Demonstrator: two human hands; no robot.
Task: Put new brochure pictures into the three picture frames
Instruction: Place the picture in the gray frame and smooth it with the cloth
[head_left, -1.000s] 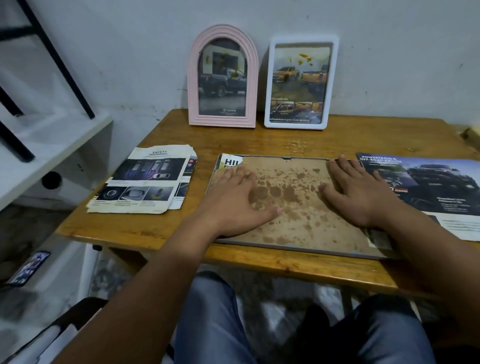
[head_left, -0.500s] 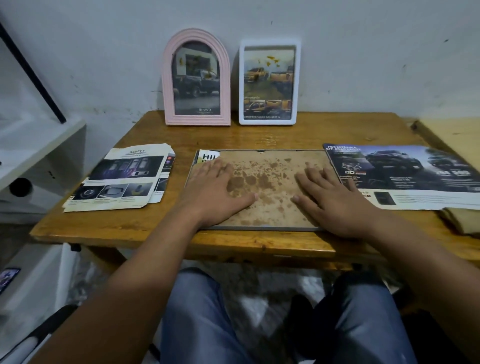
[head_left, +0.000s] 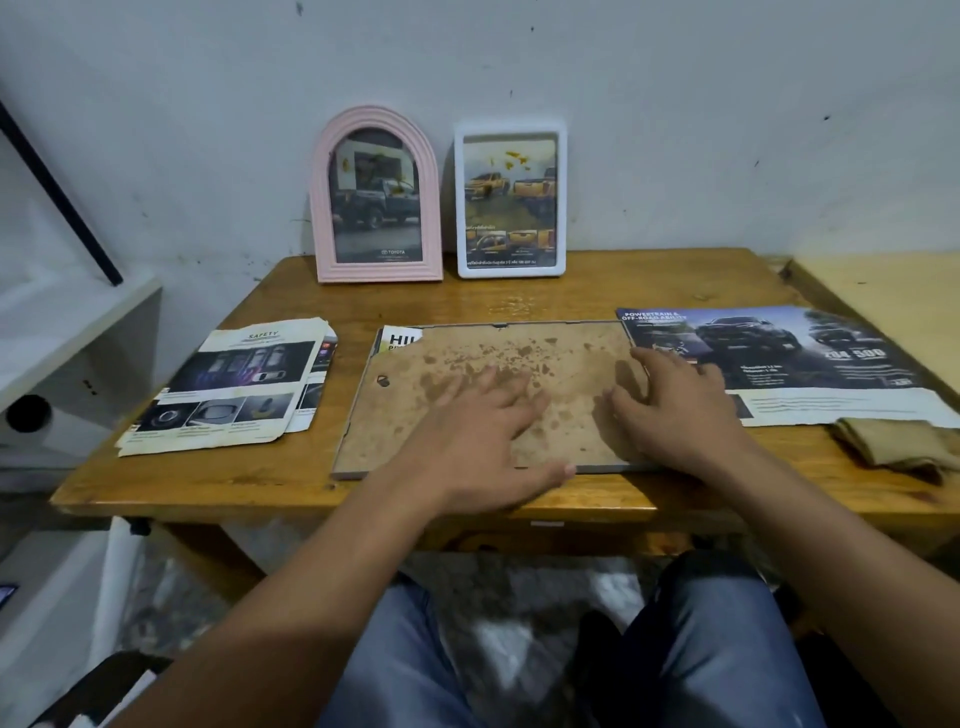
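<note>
Wooden counter (head_left: 519, 306) against a wall. At the back, upright: pink arched frame (head_left: 375, 196) and white frame (head_left: 510, 200), each with a truck picture. Centre, face down: large frame (head_left: 483, 395), stained backing board up, left hand (head_left: 480, 447) and right hand (head_left: 675, 410) flat on it. Left: brochure stack (head_left: 234, 387). Right: brochure sheet (head_left: 789, 364); tan cloth (head_left: 893, 441).

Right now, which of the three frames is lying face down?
The large frame under both hands, stained backing board up, flat on the table. The pink arched frame and white frame stand against the wall.
</note>
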